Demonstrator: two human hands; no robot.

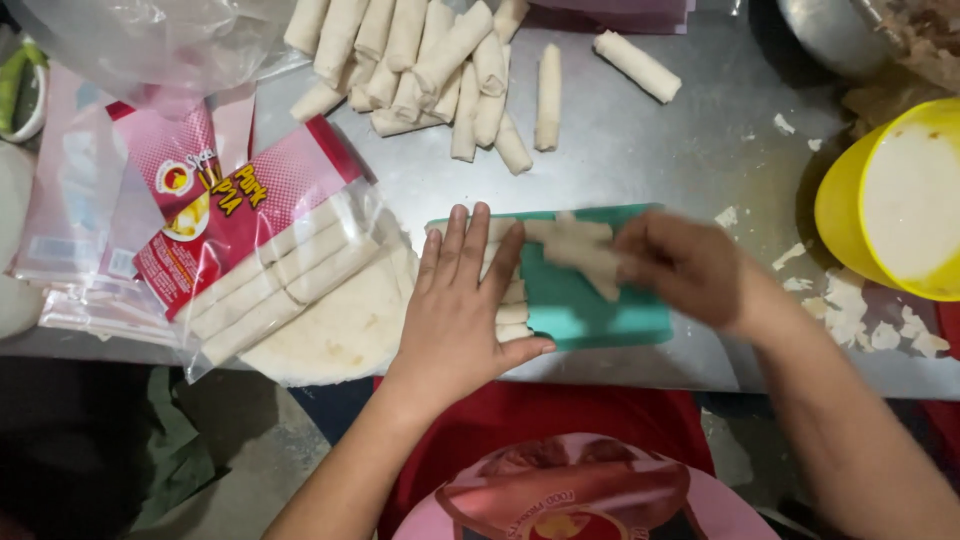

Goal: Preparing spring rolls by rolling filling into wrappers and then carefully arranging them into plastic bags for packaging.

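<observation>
My left hand (458, 305) lies flat, fingers apart, on a row of pale uncooked spring rolls (512, 300) that rest on a teal tray (590, 305). My right hand (680, 265) grips one or two more rolls (580, 250) over the tray; they are blurred by motion. The tray sits at the near edge of a steel table (650, 150).
A pile of loose rolls (420, 60) lies at the back. A red-and-clear bag of packed rolls (265, 265) rests on round wrappers (340, 335) at left. A yellow bowl (885, 200) stands right, with wrapper scraps (850, 310) beside it. A metal bowl (830, 35) sits back right.
</observation>
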